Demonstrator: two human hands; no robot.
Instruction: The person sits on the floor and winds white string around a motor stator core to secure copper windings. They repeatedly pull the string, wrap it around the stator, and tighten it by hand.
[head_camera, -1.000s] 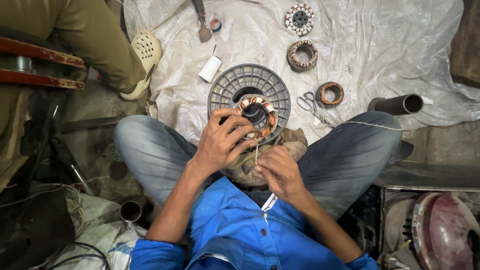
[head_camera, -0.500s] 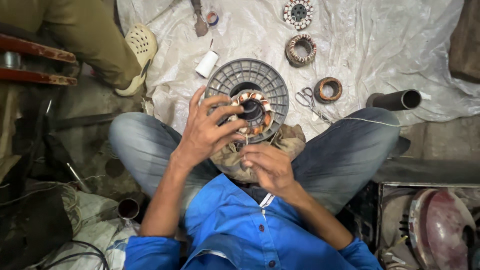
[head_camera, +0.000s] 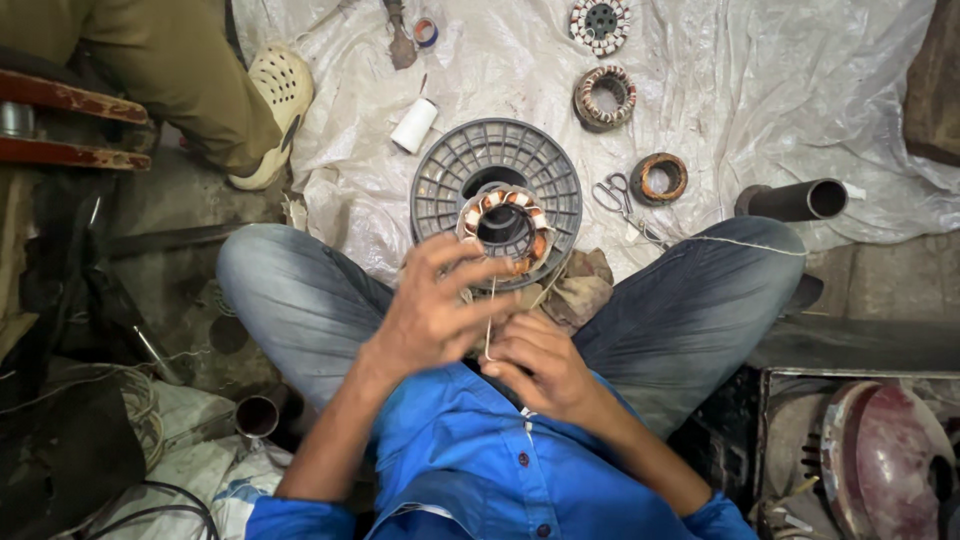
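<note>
The right hand (head_camera: 540, 365) pinches a thin thread (head_camera: 490, 320) coming from the coil ring (head_camera: 507, 228) on the grey spool (head_camera: 497, 178), the left hand (head_camera: 435, 315) is spread open, and a hard tug might snap it.

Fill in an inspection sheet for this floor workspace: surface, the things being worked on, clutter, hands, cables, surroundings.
Surface: crumpled white plastic sheet spread on the floor, marked with stains.
Work things: copper-wound stator resting on a grey ribbed reel; a pale thread runs down from it to the hands.
Clutter: white spool, scissors, three more wound rings, dark pipe, tape roll.
Hands: left hand blurred, fingers spread by the stator; right hand pinching the thread.
Cables: black cable at lower left.
Surroundings: another person's leg and pale shoe at upper left; reddish domed cover at lower right.
</note>
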